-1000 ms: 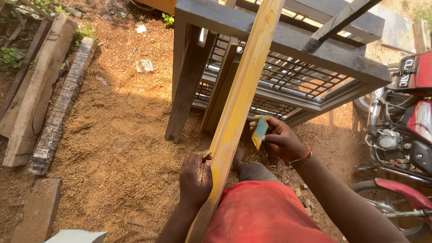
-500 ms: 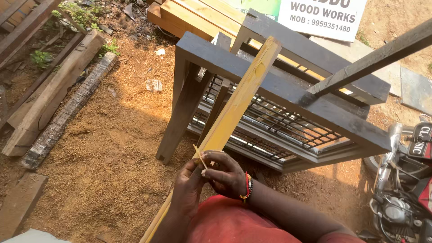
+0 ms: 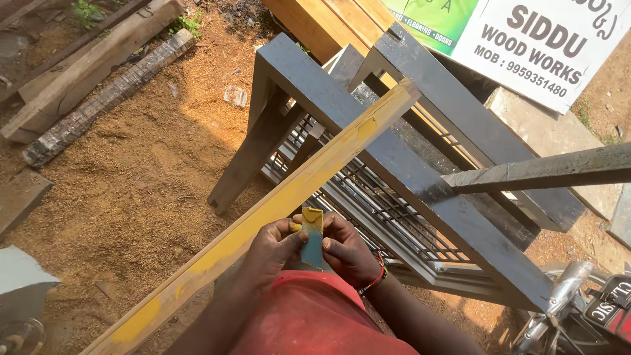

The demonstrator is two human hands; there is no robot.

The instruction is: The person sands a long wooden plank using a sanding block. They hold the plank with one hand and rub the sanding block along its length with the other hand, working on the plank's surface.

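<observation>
Both hands meet at near centre. Left hand [image 3: 273, 244] and right hand [image 3: 347, 251] each pinch closed on a small blue scraper card [image 3: 313, 238] smeared with yellow putty, held upright just beside the long wooden batten [image 3: 276, 209].

Risk: neither hand steadies the batten; it leans over the dark metal frame [image 3: 394, 154] and could slide or tip. Putty may smear onto fingers.

Ground: loose sawdust [image 3: 125, 197], uneven. Timber planks [image 3: 85, 62] far left, a signboard [image 3: 526, 39] far right, a motorcycle [image 3: 585, 309] near right.

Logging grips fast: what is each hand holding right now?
Left hand: pinching the blue card.
Right hand: pinching the same card.
</observation>
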